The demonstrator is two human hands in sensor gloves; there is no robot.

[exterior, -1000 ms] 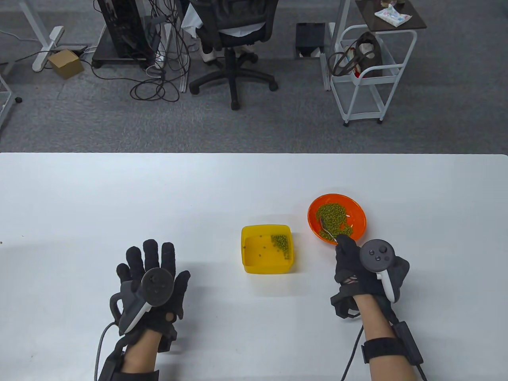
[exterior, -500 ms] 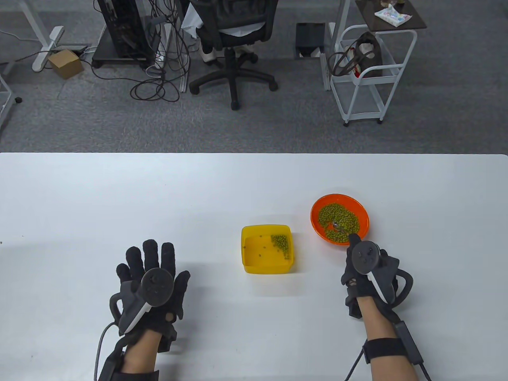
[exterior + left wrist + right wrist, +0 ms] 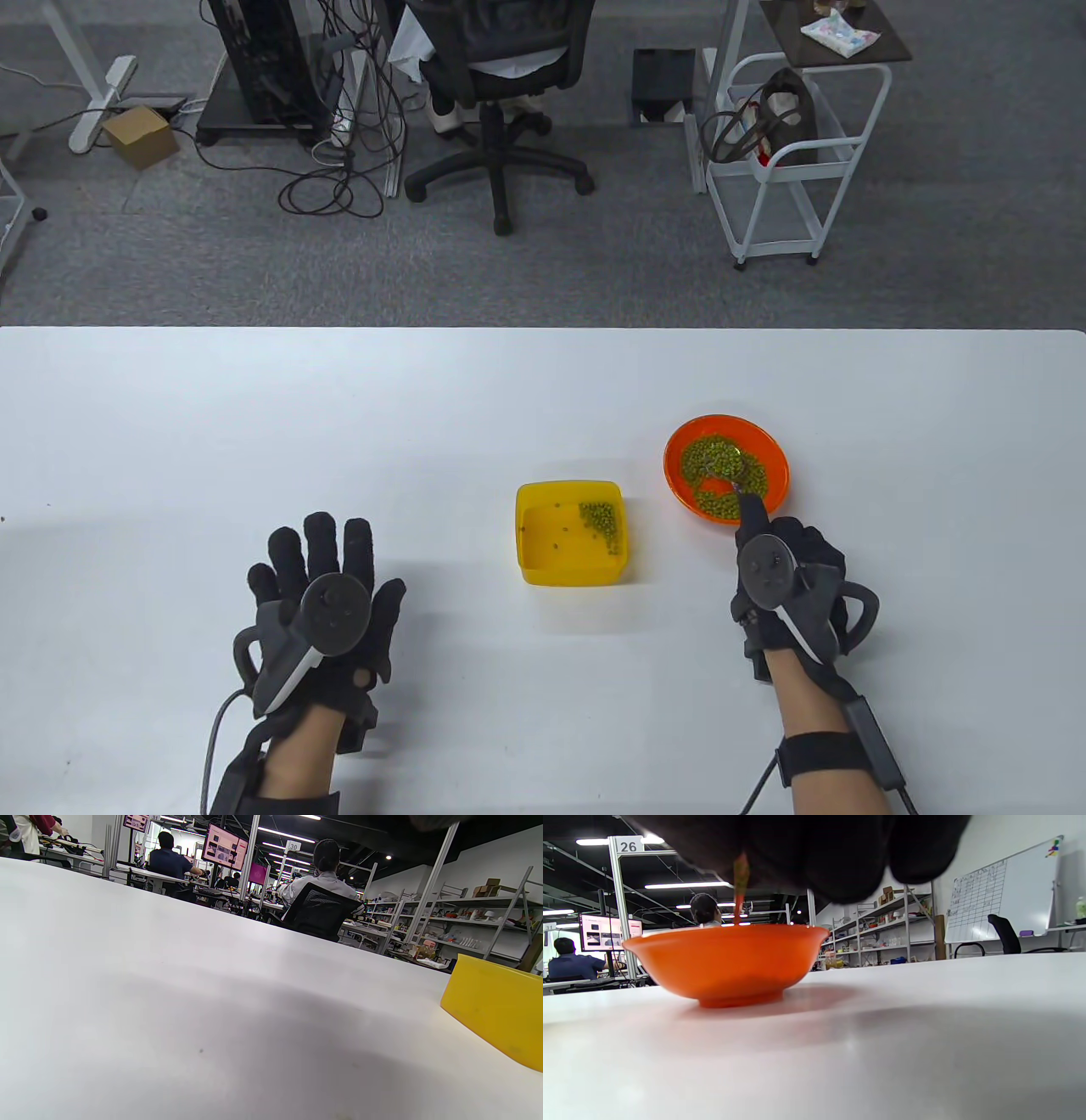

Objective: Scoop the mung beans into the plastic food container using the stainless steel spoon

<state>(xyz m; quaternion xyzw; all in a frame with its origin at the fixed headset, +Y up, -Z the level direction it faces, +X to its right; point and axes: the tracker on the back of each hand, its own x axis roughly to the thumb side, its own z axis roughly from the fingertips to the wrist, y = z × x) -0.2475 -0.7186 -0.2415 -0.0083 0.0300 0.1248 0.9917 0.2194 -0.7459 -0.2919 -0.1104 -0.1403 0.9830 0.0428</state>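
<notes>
Your right hand (image 3: 785, 586), holding the stainless steel spoon (image 3: 736, 486), has swung it deeper into the mung beans (image 3: 721, 467) in the round orange plastic bowl (image 3: 776, 463), loading another scoop; your left hand (image 3: 318, 598) stays flat, fingers spread wide.

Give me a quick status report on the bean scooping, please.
Right hand holds spoon down in orange bowl among beans. Left hand flat on table, idle. Yellow container holds a few beans; path clear.
</notes>
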